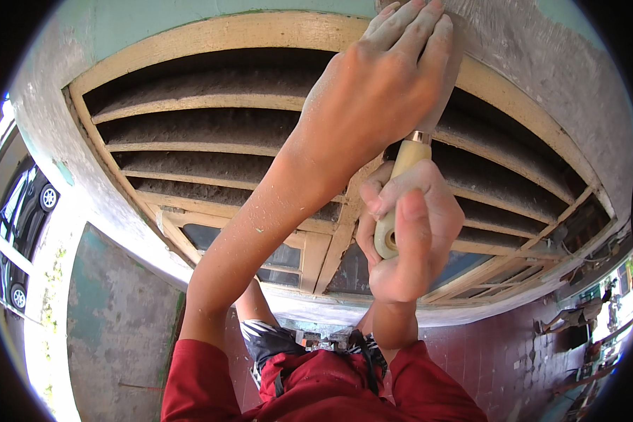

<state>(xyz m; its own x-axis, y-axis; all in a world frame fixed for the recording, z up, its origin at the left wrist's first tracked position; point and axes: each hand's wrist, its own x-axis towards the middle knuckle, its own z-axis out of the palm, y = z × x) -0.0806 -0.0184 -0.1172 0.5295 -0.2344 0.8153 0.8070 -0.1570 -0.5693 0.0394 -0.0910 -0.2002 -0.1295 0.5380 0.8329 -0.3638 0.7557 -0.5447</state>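
Observation:
A scraper with a pale wooden handle (411, 156) and a metal collar is held up against the wall above the louvred window. My right hand (422, 225) is wrapped round this handle, its thumb pointing up. Dust coats my left hand (394, 77), which lies with its fingers stretched out flat over the scraper's broad blade (451, 81). Most of the blade is hidden behind that hand; only its right edge shows. Behind my arms is the cream wooden frame (211, 35) of the vent, with dusty slats (197, 104).
Grey, scraped plaster (541, 49) and pale green paint (133, 28) surround the frame. Glass panes sit below the slats. Far down are a reddish tiled floor (471, 352), a patchy low wall (119, 309) at left and a dark car (21, 232) beyond it.

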